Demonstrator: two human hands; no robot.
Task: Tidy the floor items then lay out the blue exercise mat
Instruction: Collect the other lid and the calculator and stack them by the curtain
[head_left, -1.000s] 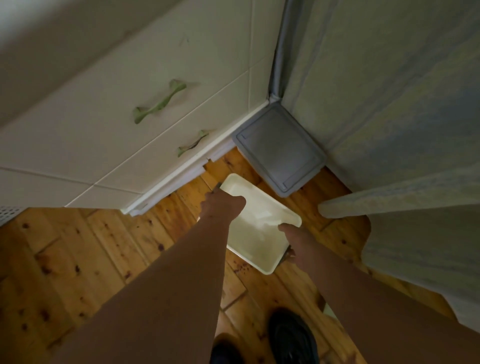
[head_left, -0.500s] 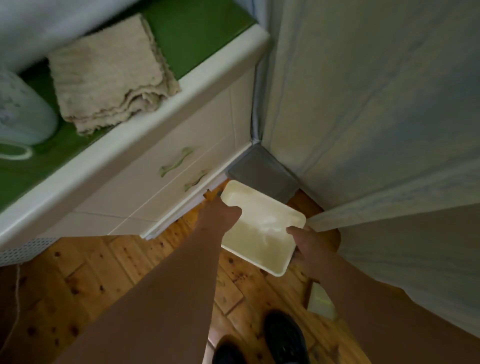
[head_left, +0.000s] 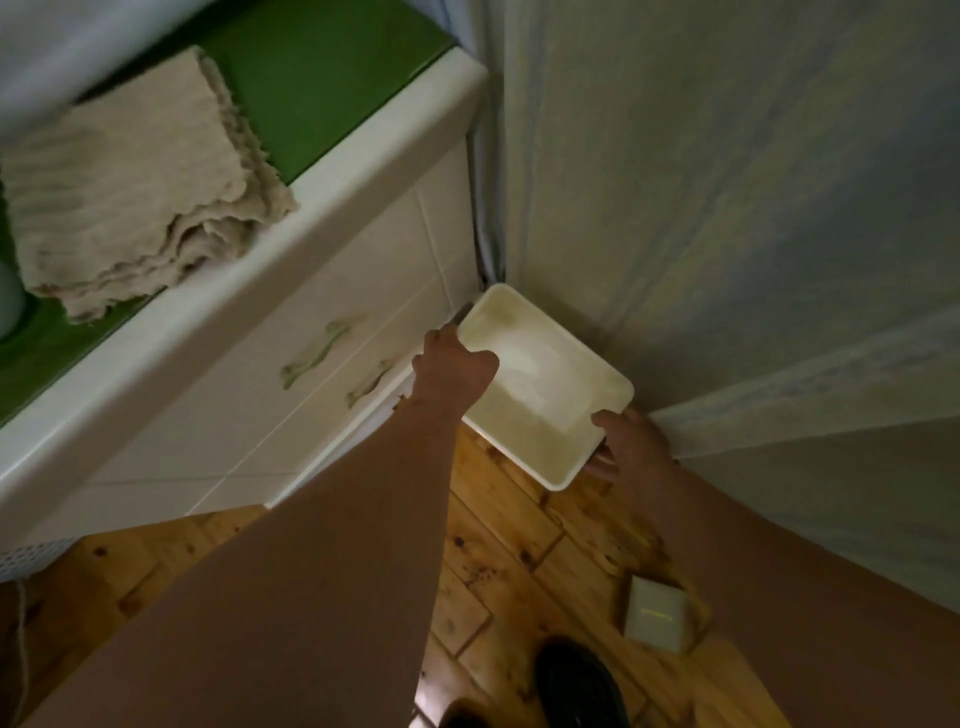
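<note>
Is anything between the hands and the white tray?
Nothing visible. The left hand grips the tray at its left edge, and the right hand holds its near right corner.

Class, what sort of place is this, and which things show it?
Probably a room in a home: a white drawer cabinet with a folded beige cloth on its green top, a wooden floor, and a pale curtain beside it.

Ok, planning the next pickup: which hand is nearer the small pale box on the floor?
Right. The right hand grips the tray corner beyond the box; the left hand grips its opposite edge, farther off.
</note>
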